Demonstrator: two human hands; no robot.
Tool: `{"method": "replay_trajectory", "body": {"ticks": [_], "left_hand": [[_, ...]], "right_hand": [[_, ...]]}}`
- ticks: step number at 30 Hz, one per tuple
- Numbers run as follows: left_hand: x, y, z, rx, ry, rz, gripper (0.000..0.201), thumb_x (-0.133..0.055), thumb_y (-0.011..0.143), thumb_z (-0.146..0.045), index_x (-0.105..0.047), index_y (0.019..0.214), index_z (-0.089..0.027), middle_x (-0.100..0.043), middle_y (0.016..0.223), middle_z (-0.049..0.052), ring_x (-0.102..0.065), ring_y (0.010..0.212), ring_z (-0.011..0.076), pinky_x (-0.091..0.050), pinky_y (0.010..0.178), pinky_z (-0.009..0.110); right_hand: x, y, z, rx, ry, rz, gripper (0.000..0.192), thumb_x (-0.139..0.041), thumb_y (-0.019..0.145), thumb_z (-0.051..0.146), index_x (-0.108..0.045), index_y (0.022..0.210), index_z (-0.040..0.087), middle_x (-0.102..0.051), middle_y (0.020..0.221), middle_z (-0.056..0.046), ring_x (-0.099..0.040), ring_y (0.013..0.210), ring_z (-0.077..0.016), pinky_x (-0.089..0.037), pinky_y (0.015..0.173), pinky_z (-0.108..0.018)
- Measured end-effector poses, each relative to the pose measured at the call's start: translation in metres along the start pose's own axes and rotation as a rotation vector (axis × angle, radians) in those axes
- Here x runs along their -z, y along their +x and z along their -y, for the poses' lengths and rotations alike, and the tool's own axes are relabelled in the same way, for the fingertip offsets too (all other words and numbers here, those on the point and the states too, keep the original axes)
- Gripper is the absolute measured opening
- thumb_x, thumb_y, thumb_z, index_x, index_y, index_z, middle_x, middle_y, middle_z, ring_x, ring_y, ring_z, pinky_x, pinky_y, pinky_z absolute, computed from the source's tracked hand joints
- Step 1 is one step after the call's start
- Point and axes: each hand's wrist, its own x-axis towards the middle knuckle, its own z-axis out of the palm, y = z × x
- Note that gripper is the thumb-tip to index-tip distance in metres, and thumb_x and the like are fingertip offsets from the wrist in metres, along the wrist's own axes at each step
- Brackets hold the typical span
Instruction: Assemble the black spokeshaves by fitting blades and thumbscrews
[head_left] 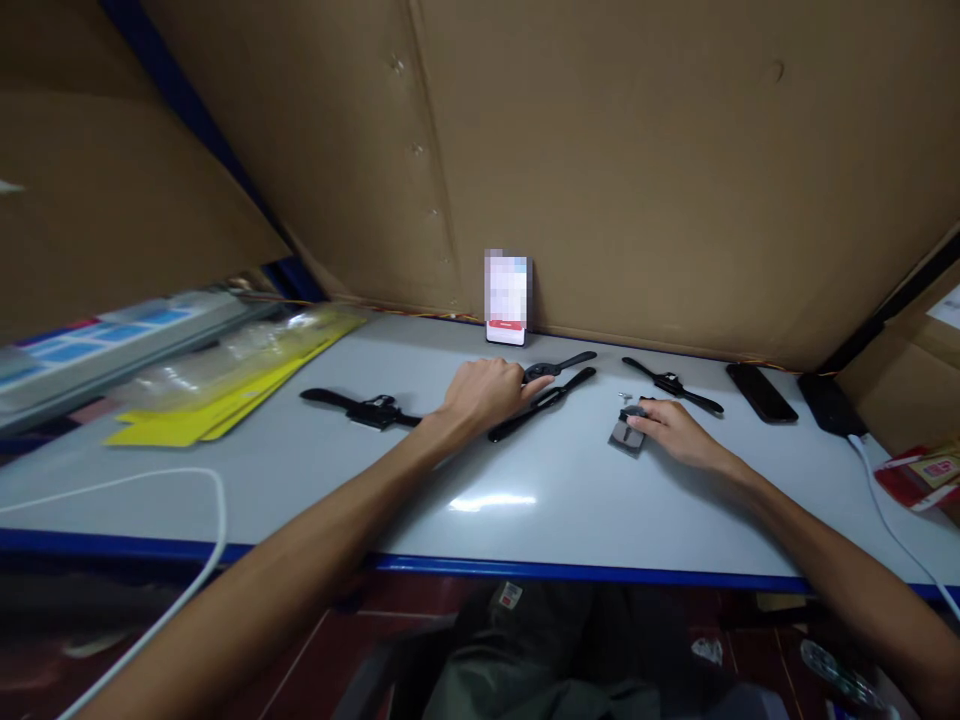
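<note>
Brown cardboard walls (637,150) close in a smooth, pale grey desk (525,480) with a glossy top and a blue front edge, yellow flat packs (225,385) lying toward its left edge. Near the back edge, the left hand (484,392) rests curled, fingertips touching a black strapped watch (551,385). The right hand (675,430), fingers loosely bent, presses on a small grey flat piece (625,432) just beside another slim black watch (671,385).
</note>
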Motion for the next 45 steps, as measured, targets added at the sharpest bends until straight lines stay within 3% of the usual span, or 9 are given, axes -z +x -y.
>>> {"method": "replay_trajectory", "body": {"ticks": [8, 18, 24, 26, 31, 34, 38, 43, 45], "left_hand": [[0.005, -0.003, -0.007, -0.055, -0.045, -0.026, 0.080, -0.023, 0.100, -0.073, -0.076, 0.082, -0.016, -0.075, 0.081, 0.016, -0.068, 0.072, 0.0294, -0.033, 0.059, 0.033], [0.005, -0.004, -0.006, -0.130, -0.072, -0.069, 0.080, -0.024, 0.100, -0.074, -0.076, 0.082, -0.017, -0.072, 0.074, 0.014, -0.065, 0.069, 0.0270, -0.030, 0.060, 0.032], [0.001, -0.008, -0.008, -0.413, -0.049, -0.072, 0.076, -0.027, 0.099, -0.075, -0.075, 0.084, -0.018, -0.071, 0.069, 0.012, -0.063, 0.063, 0.0237, -0.028, 0.059, 0.032], [0.000, -0.013, -0.014, -0.540, -0.056, -0.082, 0.076, -0.028, 0.098, -0.076, -0.074, 0.082, -0.018, -0.069, 0.065, 0.011, -0.061, 0.057, 0.0216, -0.027, 0.058, 0.032], [-0.006, -0.024, -0.030, -0.745, -0.091, -0.149, 0.079, -0.022, 0.098, -0.077, -0.070, 0.074, -0.018, -0.064, 0.057, 0.008, -0.057, 0.049, 0.0196, -0.027, 0.054, 0.034], [-0.010, -0.025, -0.032, -0.780, -0.083, -0.166, 0.080, -0.021, 0.098, -0.078, -0.068, 0.073, -0.019, -0.063, 0.057, 0.007, -0.056, 0.048, 0.0186, -0.026, 0.053, 0.034], [-0.009, -0.020, -0.028, -0.727, -0.121, -0.211, 0.075, -0.024, 0.098, -0.078, -0.068, 0.082, -0.019, -0.066, 0.065, 0.007, -0.059, 0.057, 0.0204, -0.033, 0.055, 0.034], [-0.002, -0.009, -0.014, -0.464, -0.238, -0.494, 0.053, -0.037, 0.105, -0.056, -0.052, 0.137, -0.016, -0.062, 0.130, 0.017, -0.058, 0.116, 0.0297, -0.046, 0.095, 0.041], [0.000, -0.006, -0.009, -0.334, -0.236, -0.484, 0.050, -0.039, 0.106, -0.045, -0.045, 0.144, -0.015, -0.055, 0.139, 0.018, -0.054, 0.123, 0.0312, -0.043, 0.101, 0.042]], "right_hand": [[0.002, 0.002, -0.008, -0.049, -0.416, -0.224, 0.021, -0.047, 0.095, 0.035, -0.054, 0.080, 0.022, -0.057, 0.071, -0.003, -0.050, 0.067, -0.0197, -0.028, 0.064, -0.030], [0.022, 0.008, -0.016, -0.105, -0.375, -0.288, 0.028, -0.043, 0.097, 0.037, -0.065, 0.094, 0.021, -0.063, 0.065, -0.002, -0.059, 0.065, -0.0208, -0.037, 0.069, -0.030], [0.033, 0.005, -0.002, -0.118, -0.320, -0.371, 0.034, -0.040, 0.097, 0.040, -0.066, 0.089, 0.020, -0.063, 0.064, -0.002, -0.057, 0.063, -0.0186, -0.039, 0.066, -0.030], [0.031, 0.001, 0.012, -0.121, -0.178, -0.281, 0.041, -0.038, 0.099, 0.046, -0.066, 0.089, 0.018, -0.059, 0.062, 0.000, -0.050, 0.055, -0.0155, -0.037, 0.059, -0.028], [0.019, -0.014, 0.047, -0.135, 0.110, 0.403, 0.049, -0.045, 0.099, 0.060, -0.066, 0.090, 0.018, -0.057, 0.061, 0.002, -0.046, 0.050, -0.0116, -0.033, 0.049, -0.025], [0.015, -0.020, 0.056, -0.137, 0.147, 0.575, 0.041, -0.050, 0.099, 0.057, -0.059, 0.085, 0.019, -0.052, 0.057, 0.005, -0.043, 0.049, -0.0100, -0.031, 0.050, -0.024], [0.015, -0.021, 0.055, -0.131, 0.255, 0.489, 0.041, -0.053, 0.099, 0.054, -0.051, 0.076, 0.020, -0.040, 0.053, 0.008, -0.032, 0.048, -0.0083, -0.025, 0.050, -0.025], [0.008, -0.017, 0.053, -0.229, 0.553, 0.196, 0.041, -0.055, 0.096, 0.058, -0.052, 0.079, 0.021, -0.032, 0.046, 0.011, -0.019, 0.044, -0.0086, -0.017, 0.044, -0.025], [0.003, -0.017, 0.053, -0.264, 0.649, 0.074, 0.040, -0.059, 0.092, 0.060, -0.050, 0.081, 0.022, -0.036, 0.047, 0.010, -0.018, 0.042, -0.0082, -0.013, 0.042, -0.025]]}}
